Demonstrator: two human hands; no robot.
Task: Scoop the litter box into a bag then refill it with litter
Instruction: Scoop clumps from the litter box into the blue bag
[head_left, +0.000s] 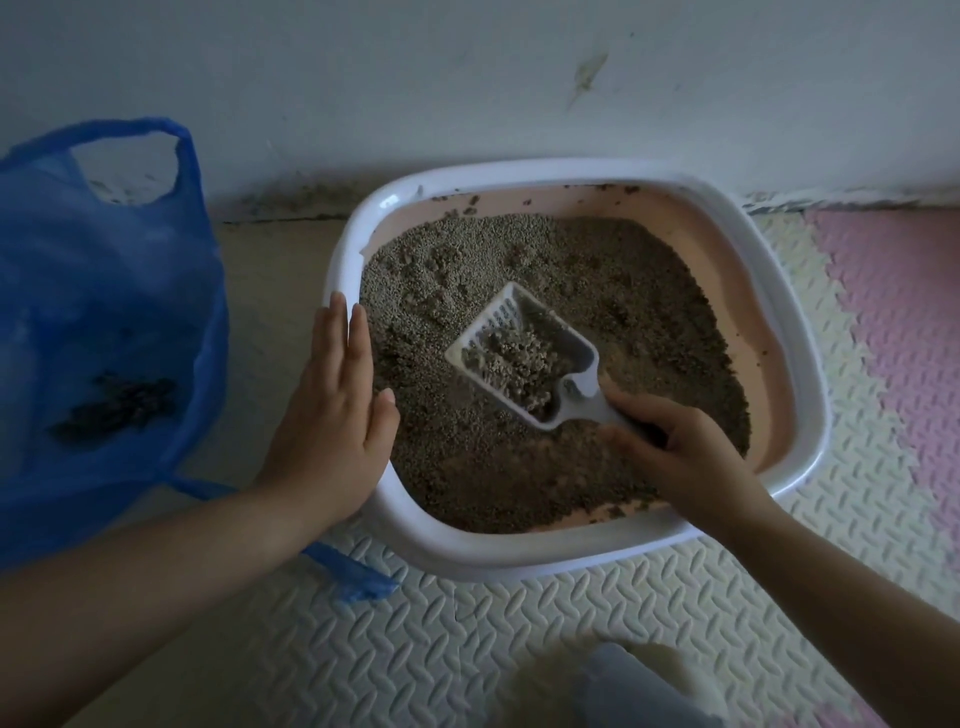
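Observation:
A white-rimmed, pink-walled litter box (789, 322) sits on the floor against the wall, filled with grey-brown litter (623, 291). My right hand (680, 447) grips the handle of a white slotted scoop (524, 358), which lies in the middle of the litter and holds a clump of it. My left hand (332, 415) rests flat, fingers straight, on the box's left rim. A blue plastic bag (98, 332) stands open to the left of the box, with dark clumps showing through its side.
The floor is covered with cream and pink foam mats (857, 467). A white wall (467, 78) runs right behind the box. A pale blurred object (623, 680) lies at the bottom edge, near me.

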